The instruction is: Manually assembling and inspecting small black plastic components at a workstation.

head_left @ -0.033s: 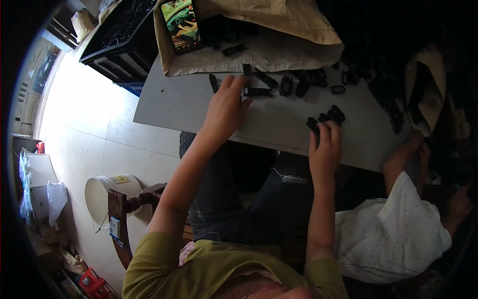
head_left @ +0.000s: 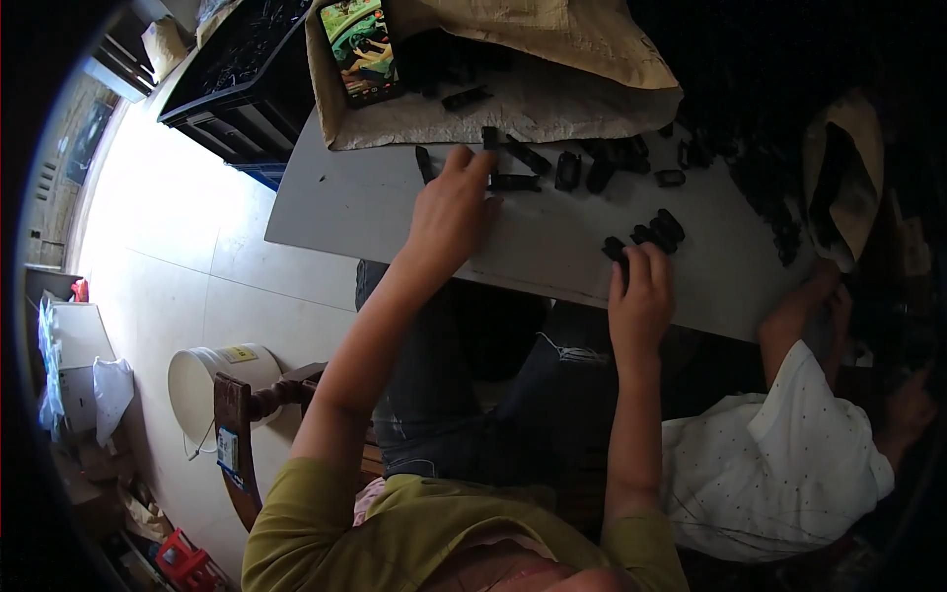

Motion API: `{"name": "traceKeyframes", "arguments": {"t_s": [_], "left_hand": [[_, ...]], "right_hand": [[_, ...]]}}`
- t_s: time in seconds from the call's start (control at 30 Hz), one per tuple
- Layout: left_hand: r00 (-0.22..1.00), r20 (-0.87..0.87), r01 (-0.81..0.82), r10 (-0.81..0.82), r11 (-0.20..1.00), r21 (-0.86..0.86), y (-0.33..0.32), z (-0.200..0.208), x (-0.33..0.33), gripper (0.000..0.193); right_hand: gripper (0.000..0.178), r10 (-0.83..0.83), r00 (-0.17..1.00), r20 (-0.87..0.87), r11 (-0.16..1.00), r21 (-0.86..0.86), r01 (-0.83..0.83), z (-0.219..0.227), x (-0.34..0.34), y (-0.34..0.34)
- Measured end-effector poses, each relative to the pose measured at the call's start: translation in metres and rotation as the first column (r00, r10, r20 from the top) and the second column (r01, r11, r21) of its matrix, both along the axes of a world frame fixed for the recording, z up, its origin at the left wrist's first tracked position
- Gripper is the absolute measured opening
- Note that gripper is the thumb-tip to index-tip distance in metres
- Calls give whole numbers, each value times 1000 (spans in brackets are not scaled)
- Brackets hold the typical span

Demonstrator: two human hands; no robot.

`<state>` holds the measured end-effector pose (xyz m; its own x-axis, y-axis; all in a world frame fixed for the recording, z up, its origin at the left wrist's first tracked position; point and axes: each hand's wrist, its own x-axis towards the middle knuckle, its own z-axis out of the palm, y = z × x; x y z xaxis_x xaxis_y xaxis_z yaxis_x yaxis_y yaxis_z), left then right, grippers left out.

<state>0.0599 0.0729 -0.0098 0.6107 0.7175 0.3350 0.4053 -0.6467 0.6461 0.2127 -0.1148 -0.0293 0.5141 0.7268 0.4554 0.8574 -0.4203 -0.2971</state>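
Note:
My left hand [head_left: 449, 215] reaches over the grey table, its fingers apart. Its fingertips are close to a small black upright piece [head_left: 489, 138], and a black elongated part [head_left: 515, 183] lies beside its thumb side. Whether it touches either one is hard to see. With the fingertips of my right hand [head_left: 641, 301] I grip a small black plastic part [head_left: 615, 249] low on the tabletop. Just beyond those fingers, a few similar black parts [head_left: 666, 227] lie bunched together. The undersides of the fingers are hidden.
Several black parts [head_left: 567, 171] are strewn along the table [head_left: 335, 202] before a brown paper sack [head_left: 572, 113]. A lit phone [head_left: 358, 54] leans on the sack. A black crate [head_left: 237, 109] stands left, a white bucket [head_left: 227, 380] lower left. At right sits another person in a white shirt [head_left: 779, 464].
My right hand has shifted slightly left, and the black part at its fingertips has moved with it. My left hand has moved only a little.

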Motion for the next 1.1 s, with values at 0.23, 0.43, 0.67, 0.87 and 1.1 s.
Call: {"name": "traceKeyframes", "arguments": {"t_s": [0.23, 0.43, 0.67, 0.87, 1.1], "left_hand": [[980, -126, 143, -152, 986, -84, -12, 8, -6, 29], [941, 176, 326, -290, 916, -232, -38, 7, -12, 29], [936, 212, 332, -280, 902, -276, -51, 7, -18, 28], [938, 257, 327, -234, 848, -418, -57, 5, -24, 24], [805, 504, 562, -311, 672, -482, -72, -8, -40, 25]], "right_hand": [[31, 63, 981, -183, 996, -49, -73, 4, -8, 3], [30, 350, 845, -403, 936, 193, -296, 34, -24, 15], [37, 424, 849, -314, 905, 128, -405, 42, -35, 16], [39, 407, 784, -469, 913, 175, -369, 45, -42, 8], [25, 375, 434, -819, 917, 258, -304, 17, -42, -16]]}}
